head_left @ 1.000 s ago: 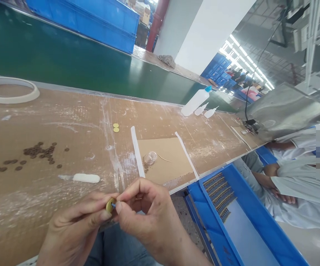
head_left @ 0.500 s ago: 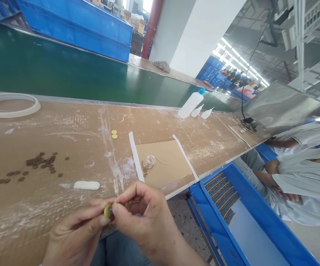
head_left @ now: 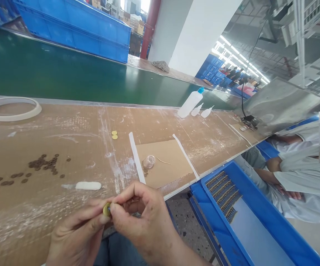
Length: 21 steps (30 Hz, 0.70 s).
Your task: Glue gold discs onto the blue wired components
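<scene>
My left hand (head_left: 76, 232) pinches a small round yellow disc (head_left: 106, 209) between thumb and forefinger at the near edge of the brown workbench (head_left: 74, 125). My right hand (head_left: 143, 218) is closed in a pinch on a tiny blue-tipped part pressed against the disc's face. Two more yellow discs (head_left: 114, 135) lie on the bench further back. A heap of several small dark discs (head_left: 40, 163) lies to the left. A small white glue bottle (head_left: 88, 185) lies on its side just beyond my hands.
A small clear cup (head_left: 149, 162) sits on a taped cardboard sheet (head_left: 165, 160). A tape roll (head_left: 11, 108) lies far left; three white bottles (head_left: 191, 102) stand at the back. A green conveyor belt (head_left: 65, 74) runs behind. A blue tray (head_left: 248, 221) holds rows of parts; a seated person (head_left: 295, 173) is at right.
My hands have stayed together on the disc, with the right fingers pushed a little closer onto it so the blue tip is nearly hidden. The view has shifted slightly.
</scene>
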Each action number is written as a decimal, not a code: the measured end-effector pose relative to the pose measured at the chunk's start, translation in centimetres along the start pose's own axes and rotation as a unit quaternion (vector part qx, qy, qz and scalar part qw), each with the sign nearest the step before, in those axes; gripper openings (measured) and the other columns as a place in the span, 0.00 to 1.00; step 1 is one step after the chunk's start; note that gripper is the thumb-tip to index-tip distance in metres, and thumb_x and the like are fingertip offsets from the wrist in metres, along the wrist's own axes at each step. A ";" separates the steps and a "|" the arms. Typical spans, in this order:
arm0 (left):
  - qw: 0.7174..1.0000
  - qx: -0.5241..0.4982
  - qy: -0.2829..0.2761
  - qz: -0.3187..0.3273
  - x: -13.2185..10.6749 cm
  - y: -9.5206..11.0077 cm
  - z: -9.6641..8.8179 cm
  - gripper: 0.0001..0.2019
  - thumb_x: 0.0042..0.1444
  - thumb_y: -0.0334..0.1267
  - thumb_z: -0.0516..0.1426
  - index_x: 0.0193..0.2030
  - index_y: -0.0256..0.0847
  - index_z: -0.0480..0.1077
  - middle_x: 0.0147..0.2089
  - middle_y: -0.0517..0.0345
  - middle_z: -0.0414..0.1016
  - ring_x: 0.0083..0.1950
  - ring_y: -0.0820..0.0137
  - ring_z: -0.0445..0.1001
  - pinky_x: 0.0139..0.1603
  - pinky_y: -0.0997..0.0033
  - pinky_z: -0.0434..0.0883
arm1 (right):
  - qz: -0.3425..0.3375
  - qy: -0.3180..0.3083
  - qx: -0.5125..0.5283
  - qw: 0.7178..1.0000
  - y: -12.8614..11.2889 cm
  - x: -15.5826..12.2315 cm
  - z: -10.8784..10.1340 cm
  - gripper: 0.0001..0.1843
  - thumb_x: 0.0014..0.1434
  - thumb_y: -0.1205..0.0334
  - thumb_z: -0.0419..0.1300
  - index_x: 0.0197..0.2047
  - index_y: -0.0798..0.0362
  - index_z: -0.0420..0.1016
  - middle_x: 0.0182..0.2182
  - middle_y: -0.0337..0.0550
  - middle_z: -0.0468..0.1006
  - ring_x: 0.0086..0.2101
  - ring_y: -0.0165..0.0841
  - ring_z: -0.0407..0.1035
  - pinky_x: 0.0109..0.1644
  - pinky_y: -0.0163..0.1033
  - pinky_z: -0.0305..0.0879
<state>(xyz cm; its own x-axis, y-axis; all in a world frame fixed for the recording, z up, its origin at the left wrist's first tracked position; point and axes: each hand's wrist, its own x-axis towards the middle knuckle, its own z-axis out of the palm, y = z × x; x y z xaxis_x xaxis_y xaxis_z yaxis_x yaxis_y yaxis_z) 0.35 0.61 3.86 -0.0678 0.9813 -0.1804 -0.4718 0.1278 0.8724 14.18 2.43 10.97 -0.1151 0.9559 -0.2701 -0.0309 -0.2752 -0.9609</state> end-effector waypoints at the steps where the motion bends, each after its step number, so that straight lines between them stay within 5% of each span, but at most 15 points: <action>1: 1.000 0.002 -0.009 0.003 0.0 0.1 0.0 0.06 0.47 0.39 0.73 0.31 0.52 0.83 0.39 0.56 0.82 0.45 0.56 0.81 0.45 0.66 0.83 | 0.000 0.000 -0.002 1.000 0.1 0.0 0.0 0.11 0.48 0.56 0.66 0.30 0.54 0.74 0.32 0.44 0.83 0.32 0.32 0.78 0.35 0.32 0.70; 6: 1.000 0.004 0.014 0.026 0.4 0.2 0.6 0.09 0.42 0.39 0.75 0.30 0.48 0.82 0.38 0.55 0.82 0.38 0.65 0.81 0.37 0.82 0.79 | -0.001 -0.005 -0.005 1.000 0.4 0.0 0.1 0.12 0.49 0.55 0.65 0.31 0.55 0.74 0.31 0.44 0.82 0.32 0.33 0.77 0.35 0.33 0.70; 11: 0.999 0.003 0.027 0.032 0.4 -0.2 0.4 0.10 0.44 0.44 0.75 0.33 0.50 0.83 0.42 0.54 0.83 0.45 0.61 0.81 0.48 0.71 0.80 | -0.013 -0.018 -0.008 1.000 -0.1 0.1 -0.3 0.13 0.51 0.55 0.67 0.34 0.55 0.75 0.32 0.44 0.82 0.33 0.31 0.76 0.36 0.33 0.68; 16: 0.998 -0.043 0.042 -0.002 0.4 0.3 0.3 0.15 0.40 0.44 0.77 0.36 0.52 0.82 0.41 0.57 0.83 0.43 0.64 0.82 0.47 0.77 0.78 | -0.079 -0.037 0.037 0.996 -1.0 -0.7 -1.7 0.25 0.50 0.57 0.74 0.51 0.48 0.77 0.31 0.34 0.78 0.31 0.23 0.70 0.37 0.27 0.66; 19: 0.996 -0.077 0.035 -0.016 0.6 0.7 0.9 0.16 0.37 0.42 0.78 0.34 0.54 0.82 0.40 0.60 0.83 0.40 0.66 0.82 0.47 0.77 0.78 | -0.122 0.017 0.031 0.992 -0.9 -1.2 -2.2 0.15 0.62 0.49 0.64 0.45 0.49 0.80 0.32 0.37 0.78 0.30 0.22 0.67 0.36 0.27 0.65; 21: 0.997 -0.075 0.030 0.004 0.7 0.9 1.4 0.15 0.36 0.41 0.78 0.31 0.53 0.81 0.39 0.61 0.83 0.39 0.65 0.82 0.47 0.75 0.79 | -0.103 0.019 0.034 0.994 -0.7 -1.2 -2.3 0.17 0.63 0.47 0.62 0.38 0.52 0.82 0.31 0.39 0.77 0.27 0.21 0.65 0.34 0.28 0.64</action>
<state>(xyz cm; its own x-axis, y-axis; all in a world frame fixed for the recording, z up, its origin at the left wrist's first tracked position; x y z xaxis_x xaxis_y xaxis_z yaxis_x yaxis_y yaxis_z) 1.12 1.59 5.19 -0.1235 0.9711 -0.2040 -0.5965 0.0917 0.7974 16.59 1.71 11.78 -0.0628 0.9955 -0.0704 -0.1167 -0.0774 -0.9901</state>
